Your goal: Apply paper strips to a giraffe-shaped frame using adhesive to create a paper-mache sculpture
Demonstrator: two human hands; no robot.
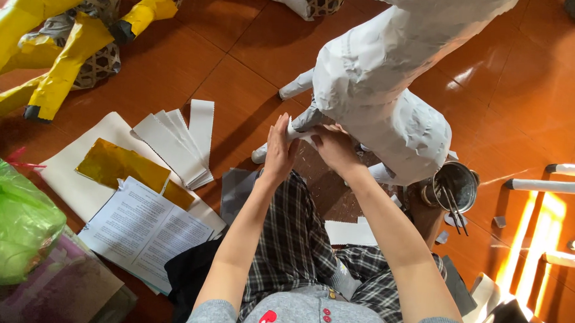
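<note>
On the floor: we see a big white paper animal (381, 88) standing over our lap.
Left hand (279, 151): flat and open, pressing on its white leg (302, 120).
Right hand (335, 147): on the same leg; maybe gripping it, we cannot tell.
Nearby: cut paper strips (178, 140), gold foil sheet (122, 164), metal pot (454, 185).

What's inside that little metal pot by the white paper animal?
Thin metal sticks lean inside the metal pot. Its bottom is dark, so whatever else it holds cannot be seen.
</note>
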